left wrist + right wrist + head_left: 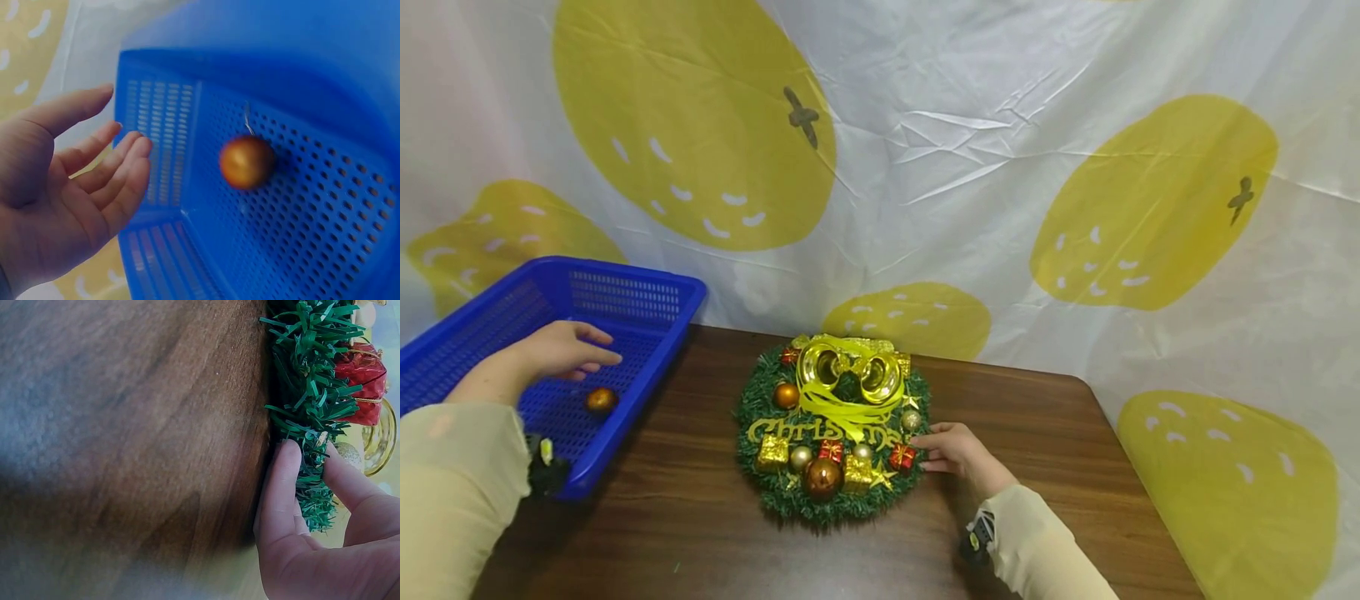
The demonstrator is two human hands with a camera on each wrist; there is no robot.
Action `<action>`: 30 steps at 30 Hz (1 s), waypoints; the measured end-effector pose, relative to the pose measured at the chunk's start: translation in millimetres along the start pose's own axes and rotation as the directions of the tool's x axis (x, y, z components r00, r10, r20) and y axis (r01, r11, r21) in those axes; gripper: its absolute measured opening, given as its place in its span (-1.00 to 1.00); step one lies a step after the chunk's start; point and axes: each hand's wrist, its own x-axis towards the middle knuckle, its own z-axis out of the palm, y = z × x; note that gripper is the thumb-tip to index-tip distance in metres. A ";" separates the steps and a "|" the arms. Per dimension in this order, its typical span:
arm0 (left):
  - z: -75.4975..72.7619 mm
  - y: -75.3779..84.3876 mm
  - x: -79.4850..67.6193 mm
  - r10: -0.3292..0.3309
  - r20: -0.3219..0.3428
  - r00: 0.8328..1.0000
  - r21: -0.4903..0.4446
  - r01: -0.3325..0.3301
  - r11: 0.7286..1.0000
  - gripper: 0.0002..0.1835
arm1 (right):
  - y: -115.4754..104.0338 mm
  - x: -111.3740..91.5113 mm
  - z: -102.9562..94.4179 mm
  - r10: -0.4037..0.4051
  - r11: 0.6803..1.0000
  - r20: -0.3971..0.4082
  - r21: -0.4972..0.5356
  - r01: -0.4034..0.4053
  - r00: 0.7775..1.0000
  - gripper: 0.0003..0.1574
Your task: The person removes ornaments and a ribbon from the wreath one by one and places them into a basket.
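A green Christmas wreath [832, 429] with gold bells, ribbon, small gift boxes and baubles lies on the brown table [700, 517]. My right hand [951, 450] pinches its right rim, thumb and fingers [281, 487] closed on the green needles [309, 412] beside a red gift box [356, 381]. My left hand [561, 350] hovers spread above the blue basket [647, 287], palm empty, fingers [119, 169] straight. An orange-gold bauble [601, 401] lies on the basket's perforated floor, just below that hand; the left wrist view shows the bauble [247, 161] apart from the fingers.
The blue basket sits at the table's left edge. A white cloth with yellow fruit prints [925, 167] hangs behind the table. Bare wood lies in front of and right of the wreath. The table's right corner [1086, 387] is rounded.
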 end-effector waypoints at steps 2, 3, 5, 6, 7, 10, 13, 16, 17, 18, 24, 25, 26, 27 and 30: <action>0.9 4.9 1.7 0.038 -0.032 0.999 -0.006 -0.038 0.999 -0.32 | 0.0 0.0 -0.2 0.001 1.000 0.001 -0.002 -0.001 1.000 -0.21; 1.9 7.6 3.0 0.054 -0.048 0.997 -0.012 -0.055 0.998 -0.32 | 0.0 0.2 -0.3 0.001 1.000 0.002 -0.005 -0.001 1.000 -0.21; 3.2 14.5 5.7 0.091 -0.068 0.994 -0.036 -0.093 0.995 -0.32 | 0.6 0.9 -0.7 0.002 1.000 0.002 -0.007 -0.002 1.000 -0.21; 3.9 18.3 7.4 0.104 -0.075 0.992 -0.054 -0.109 0.993 -0.31 | 0.9 1.5 -0.8 0.000 1.000 0.005 -0.010 0.000 1.000 -0.21; 4.5 22.8 8.8 0.115 -0.079 0.990 -0.068 -0.121 0.990 -0.31 | 1.2 2.1 -0.9 -0.003 1.000 0.007 -0.011 0.003 1.000 -0.20; 6.4 37.4 13.6 0.136 -0.078 0.988 -0.122 -0.145 0.982 -0.27 | 1.9 3.5 -1.4 -0.006 1.000 0.013 -0.015 0.007 1.000 -0.19; 10.7 51.9 18.5 0.152 -0.063 0.986 -0.170 -0.161 0.972 -0.27 | 2.3 4.0 -1.8 -0.004 1.000 0.013 -0.021 0.005 1.000 -0.19; 17.9 63.8 23.4 0.171 -0.050 0.984 -0.221 -0.178 0.959 -0.29 | 1.8 3.4 -1.6 -0.002 1.000 0.007 -0.023 0.002 1.000 -0.19; 20.6 66.6 24.7 0.180 -0.047 0.982 -0.235 -0.186 0.954 -0.29 | 1.8 3.2 -1.4 -0.003 1.000 0.007 -0.021 0.003 1.000 -0.19; 23.3 69.7 25.9 0.185 -0.046 0.982 -0.248 -0.190 0.950 -0.29 | 1.5 2.7 -1.0 -0.004 1.000 0.005 -0.018 0.004 1.000 -0.20; 40.2 84.5 33.9 0.228 -0.060 0.972 -0.295 -0.236 0.926 -0.32 | 1.2 2.2 -0.5 -0.003 1.000 0.003 0.000 0.003 1.000 -0.19; 43.2 86.1 35.2 0.237 -0.060 0.970 -0.302 -0.244 0.922 -0.33 | 1.2 2.4 -0.6 -0.002 1.000 0.003 0.000 0.002 1.000 -0.19; 46.2 87.4 36.7 0.243 -0.060 0.968 -0.308 -0.249 0.918 -0.33 | 1.3 2.4 -0.7 -0.004 1.000 0.003 0.001 0.004 1.000 -0.19; 49.5 89.0 37.9 0.248 -0.059 0.967 -0.317 -0.254 0.914 -0.34 | 1.5 2.5 -0.7 -0.004 1.000 0.003 0.002 0.004 1.000 -0.19; 59.6 90.1 42.2 0.255 -0.055 0.965 -0.342 -0.259 0.903 -0.34 | 1.9 2.8 -0.3 -0.006 1.000 0.002 0.003 0.006 1.000 -0.19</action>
